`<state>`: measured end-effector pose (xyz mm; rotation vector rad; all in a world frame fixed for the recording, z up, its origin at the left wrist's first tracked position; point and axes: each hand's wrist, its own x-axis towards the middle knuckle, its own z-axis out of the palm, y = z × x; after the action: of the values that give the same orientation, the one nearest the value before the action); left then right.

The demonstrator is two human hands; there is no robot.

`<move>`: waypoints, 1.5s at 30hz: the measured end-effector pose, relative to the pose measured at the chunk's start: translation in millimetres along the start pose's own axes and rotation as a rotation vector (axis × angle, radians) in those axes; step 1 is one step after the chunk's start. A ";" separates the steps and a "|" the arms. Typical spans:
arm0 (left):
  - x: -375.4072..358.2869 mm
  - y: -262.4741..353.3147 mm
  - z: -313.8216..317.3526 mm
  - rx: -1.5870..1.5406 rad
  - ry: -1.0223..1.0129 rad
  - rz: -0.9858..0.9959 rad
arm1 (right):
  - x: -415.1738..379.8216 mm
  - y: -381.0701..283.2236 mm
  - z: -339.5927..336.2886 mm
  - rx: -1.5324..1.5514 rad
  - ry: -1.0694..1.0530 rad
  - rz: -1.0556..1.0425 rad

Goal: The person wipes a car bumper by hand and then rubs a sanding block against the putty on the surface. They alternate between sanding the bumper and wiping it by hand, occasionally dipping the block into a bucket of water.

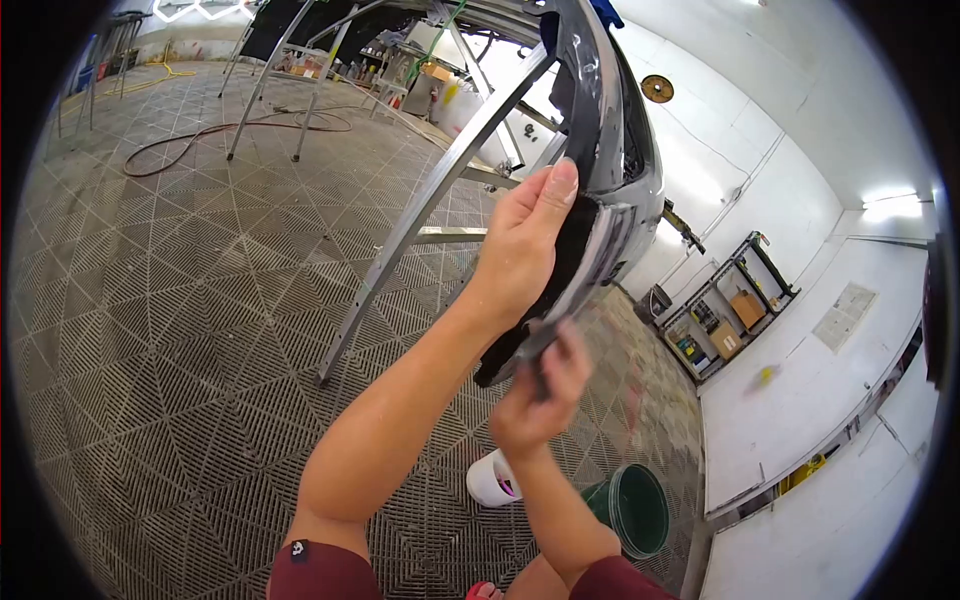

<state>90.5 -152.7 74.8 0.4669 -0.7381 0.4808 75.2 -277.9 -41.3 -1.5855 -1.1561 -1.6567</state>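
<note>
A grey and black car bumper [607,245] rises in front of me, with wet, shiny patches along its upper part. My left hand [525,235] grips its near edge, thumb pointing up along the black inner side and some fingers hidden behind. Lower down, my right hand [545,395] is closed around a dark grey pad [537,345], blurred by motion. The pad's upper end lies right at the bumper's lower edge. Behind the left hand, a metal stand [410,215] with slanted legs reaches up toward the bumper.
Below my hands, a white bucket [490,480] and a green bucket [640,510] stand on the ribbed tile floor [180,400]. A shelf rack [725,310] with boxes lines the right wall. A reddish hose [190,150] curls across the floor at far left.
</note>
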 end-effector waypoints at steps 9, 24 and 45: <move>1.7 2.4 -8.4 -0.118 -0.133 0.005 | 139.5 7.2 5.3 0.060 -0.094 0.065; -0.8 -5.6 -7.6 -0.006 -0.015 0.022 | 95.5 12.0 2.6 0.077 -0.001 -0.006; -2.3 -0.1 1.2 0.003 0.038 0.045 | -9.8 -3.6 5.1 0.009 0.035 -0.071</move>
<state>88.5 -154.0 73.9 0.4438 -0.7126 0.5312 76.0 -273.4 -52.0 -1.5203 -1.2123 -1.7154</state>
